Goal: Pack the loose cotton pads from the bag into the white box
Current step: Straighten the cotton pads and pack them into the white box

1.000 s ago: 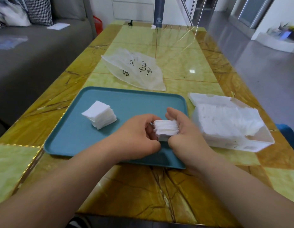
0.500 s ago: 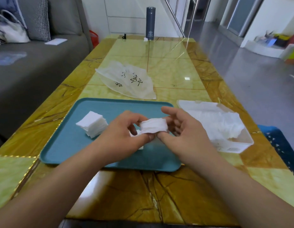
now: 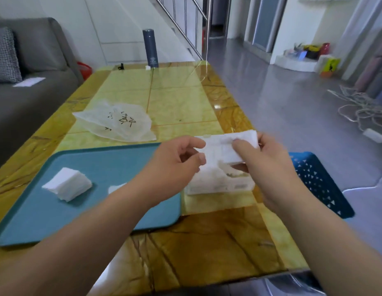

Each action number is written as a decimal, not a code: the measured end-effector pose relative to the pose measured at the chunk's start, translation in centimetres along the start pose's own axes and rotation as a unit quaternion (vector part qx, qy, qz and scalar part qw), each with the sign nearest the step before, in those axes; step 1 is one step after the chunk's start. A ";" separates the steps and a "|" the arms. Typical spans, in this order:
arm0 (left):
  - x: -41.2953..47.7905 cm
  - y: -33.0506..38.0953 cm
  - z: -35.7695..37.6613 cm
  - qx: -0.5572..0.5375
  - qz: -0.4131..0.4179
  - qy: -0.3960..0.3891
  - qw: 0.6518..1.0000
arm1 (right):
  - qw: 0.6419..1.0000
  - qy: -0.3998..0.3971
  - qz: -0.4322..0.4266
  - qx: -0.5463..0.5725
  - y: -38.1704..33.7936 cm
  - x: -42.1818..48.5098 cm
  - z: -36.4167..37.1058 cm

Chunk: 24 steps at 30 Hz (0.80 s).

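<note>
Head view: right hand (image 3: 269,165) pinches a stack of square white cotton pads (image 3: 239,146) just above the white plastic box (image 3: 220,184).
Left hand (image 3: 177,161): loosely curled beside the stack, nothing visibly held.
Risk: the thumb-and-finger pinch may loosen — pads fan out and spill past the box's rim.
Tray: second pad stack (image 3: 68,185) waits on the teal plastic tray (image 3: 113,163).

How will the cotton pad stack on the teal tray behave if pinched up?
Probably light and soft: the cotton pad stack is thin white layers. They sit fanned askew, so it may shed pads unless squeezed. On the smooth teal tray, a push likely slides it.
</note>
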<state>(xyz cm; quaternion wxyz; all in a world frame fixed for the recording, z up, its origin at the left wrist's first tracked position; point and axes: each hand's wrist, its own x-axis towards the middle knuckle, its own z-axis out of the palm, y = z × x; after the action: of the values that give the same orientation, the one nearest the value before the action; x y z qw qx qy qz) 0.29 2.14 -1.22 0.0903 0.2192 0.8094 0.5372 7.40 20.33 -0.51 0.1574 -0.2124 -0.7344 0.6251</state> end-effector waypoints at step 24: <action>3.6 0.2 4.2 0.396 0.164 -0.205 0.880 | 0.927 0.023 -0.089 -0.364 1.7 3.2 -1.0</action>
<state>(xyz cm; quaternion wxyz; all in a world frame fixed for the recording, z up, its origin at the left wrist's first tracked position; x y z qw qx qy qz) -1.24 7.33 -2.47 0.0706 0.4713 0.8707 0.1218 5.37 23.04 -2.10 0.1415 -0.2028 -0.9235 0.2931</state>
